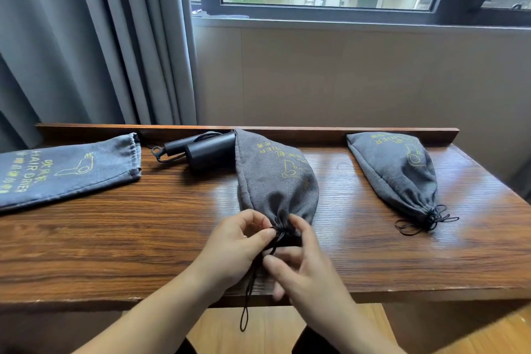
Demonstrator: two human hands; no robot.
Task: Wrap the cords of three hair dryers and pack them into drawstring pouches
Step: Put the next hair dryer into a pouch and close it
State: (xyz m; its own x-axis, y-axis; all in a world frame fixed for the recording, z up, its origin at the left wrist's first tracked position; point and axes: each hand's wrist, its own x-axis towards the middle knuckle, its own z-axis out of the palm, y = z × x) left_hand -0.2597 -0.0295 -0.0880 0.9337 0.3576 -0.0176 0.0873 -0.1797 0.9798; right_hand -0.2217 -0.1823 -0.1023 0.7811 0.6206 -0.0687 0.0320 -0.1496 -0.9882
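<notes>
Both bare forearms reach forward and converge. The left hand (238, 241) curls, thumb and forefinger pinching together. The right hand (301, 261) sits just beside it, fingers bent, its lower fingers blurred.

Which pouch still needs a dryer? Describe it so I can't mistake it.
On the wooden table under the window, look to the far left end, by the curtain. The empty pouch lies flat there with its mouth open, unlike the two bulging pouches cinched with drawstrings.
</notes>
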